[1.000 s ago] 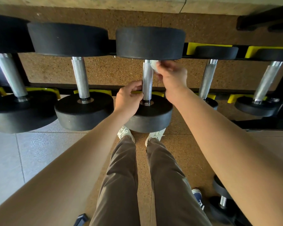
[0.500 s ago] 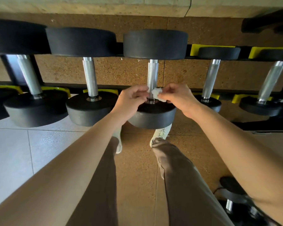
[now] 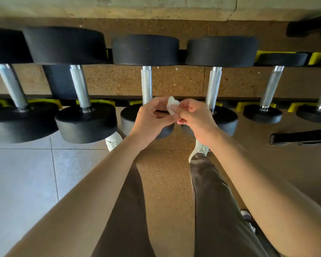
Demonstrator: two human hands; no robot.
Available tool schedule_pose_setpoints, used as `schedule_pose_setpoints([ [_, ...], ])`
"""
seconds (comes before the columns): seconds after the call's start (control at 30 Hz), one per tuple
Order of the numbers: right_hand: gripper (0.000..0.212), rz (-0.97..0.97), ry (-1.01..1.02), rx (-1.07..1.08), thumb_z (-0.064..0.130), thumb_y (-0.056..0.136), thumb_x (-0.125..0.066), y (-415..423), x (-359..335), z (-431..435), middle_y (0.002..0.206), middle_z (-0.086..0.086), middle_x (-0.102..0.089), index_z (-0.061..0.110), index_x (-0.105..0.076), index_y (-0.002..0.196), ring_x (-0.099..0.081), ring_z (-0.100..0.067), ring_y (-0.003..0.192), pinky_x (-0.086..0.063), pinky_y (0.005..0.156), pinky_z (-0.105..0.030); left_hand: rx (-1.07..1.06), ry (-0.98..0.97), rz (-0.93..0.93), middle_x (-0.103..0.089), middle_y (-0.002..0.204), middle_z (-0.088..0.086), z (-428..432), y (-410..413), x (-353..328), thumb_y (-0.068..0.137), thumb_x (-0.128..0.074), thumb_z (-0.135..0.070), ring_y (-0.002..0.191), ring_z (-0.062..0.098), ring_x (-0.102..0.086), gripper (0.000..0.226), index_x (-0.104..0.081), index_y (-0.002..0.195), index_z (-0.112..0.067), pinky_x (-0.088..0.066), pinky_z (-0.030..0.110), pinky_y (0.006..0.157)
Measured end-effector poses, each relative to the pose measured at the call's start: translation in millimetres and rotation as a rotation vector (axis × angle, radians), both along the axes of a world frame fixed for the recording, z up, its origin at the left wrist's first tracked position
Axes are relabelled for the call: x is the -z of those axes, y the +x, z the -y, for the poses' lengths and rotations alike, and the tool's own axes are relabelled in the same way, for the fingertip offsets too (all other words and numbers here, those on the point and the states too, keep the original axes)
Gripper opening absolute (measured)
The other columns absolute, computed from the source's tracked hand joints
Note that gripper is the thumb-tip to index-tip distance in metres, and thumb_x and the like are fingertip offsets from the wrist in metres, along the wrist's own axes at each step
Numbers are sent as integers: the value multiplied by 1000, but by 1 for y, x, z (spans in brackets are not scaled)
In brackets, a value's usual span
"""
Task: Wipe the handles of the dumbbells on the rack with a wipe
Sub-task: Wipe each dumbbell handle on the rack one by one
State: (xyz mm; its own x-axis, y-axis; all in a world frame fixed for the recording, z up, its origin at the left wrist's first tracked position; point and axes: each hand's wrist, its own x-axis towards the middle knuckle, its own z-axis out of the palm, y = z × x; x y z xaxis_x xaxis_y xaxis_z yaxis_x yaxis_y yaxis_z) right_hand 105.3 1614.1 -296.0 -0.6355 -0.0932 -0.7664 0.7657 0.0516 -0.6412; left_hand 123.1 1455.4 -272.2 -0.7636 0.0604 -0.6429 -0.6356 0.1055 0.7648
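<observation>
Several black dumbbells with knurled steel handles lie across a rack with yellow cradles. A small crumpled white wipe sits between my two hands, in front of the gap between two handles. My right hand pinches the wipe with curled fingers. My left hand has its fingertips at the wipe's left edge. One handle rises just above my left hand, another handle just right of my right hand. Neither hand touches a handle.
More dumbbells fill the rack to the left and right. Below are my legs in brown trousers and white shoes on cork-coloured flooring, with grey tiles at left. A dark bar lies at right.
Both hands came off the dumbbell handle and now hold the wipe between two handles. The view shifted, so the rack appears moved to the right.
</observation>
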Motion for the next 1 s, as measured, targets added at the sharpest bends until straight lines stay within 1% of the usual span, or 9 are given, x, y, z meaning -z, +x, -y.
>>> schedule_pose_setpoints([
  [0.1,19,54,8,9,30,91,-72,5,-4,39,77,-5,-72,11,-70,89,-67,-17,74,-54,70,-32,62,-37,32,-74,103,0,44,-2,5,79,-86,-9,88,9,-71,49,-66,122,-20,-57,21,82],
  [0.23,10,33,87,11,18,90,-74,4,-9,81,75,-5,-74,9,-69,90,-71,-18,70,-59,69,-34,158,-16,71,-75,104,1,89,-8,12,82,-83,-11,93,12,-72,46,-67,124,-17,-58,25,86],
  [0.33,27,18,130,33,5,90,-70,1,-9,100,77,-10,-75,10,-63,115,-73,-24,68,-61,65,-35,155,-23,79,-74,95,-5,108,-16,14,87,-77,-9,82,-1,-67,35,-70,120,-17,-52,16,77],
  [0.4,35,-11,105,27,1,91,-66,0,-10,106,83,-13,-76,18,-64,121,-74,-25,73,-62,69,-36,90,49,134,-74,102,2,114,-20,18,90,-72,-4,88,8,-69,33,-67,118,-20,-55,23,79],
  [0.53,17,-29,34,96,7,91,-71,-2,-2,110,94,-7,-76,18,-70,105,-74,-17,83,-59,73,-30,-26,145,134,-72,114,15,113,-27,27,92,-68,2,95,26,-73,33,-61,113,-23,-61,34,84],
  [0.63,14,-73,87,61,8,90,-73,-6,10,104,94,-7,-77,18,-73,100,-74,-16,88,-58,78,-27,-10,130,144,-74,108,16,104,-31,34,91,-73,-4,97,30,-74,22,-66,106,-19,-61,36,90],
  [0.73,26,-140,201,-11,8,88,-73,-5,24,96,95,-4,-76,16,-71,113,-72,-8,85,-57,80,-22,5,-24,116,-74,104,19,100,-37,47,86,-79,-7,98,36,-73,22,-72,103,-18,-60,43,92],
  [0.87,36,-263,420,-312,12,85,-74,5,42,89,98,5,-69,19,-69,119,-66,-5,82,-57,83,-23,-123,-342,45,-73,109,-2,94,-55,64,89,-76,-24,102,14,-70,36,-70,124,-18,-57,31,94],
  [1.0,32,-282,446,-326,11,84,-73,5,48,89,95,6,-70,19,-71,114,-66,-6,81,-57,84,-27,-162,-287,-2,-71,124,-2,73,-62,73,95,-69,-16,108,5,-67,32,-70,127,-15,-55,24,98],
])
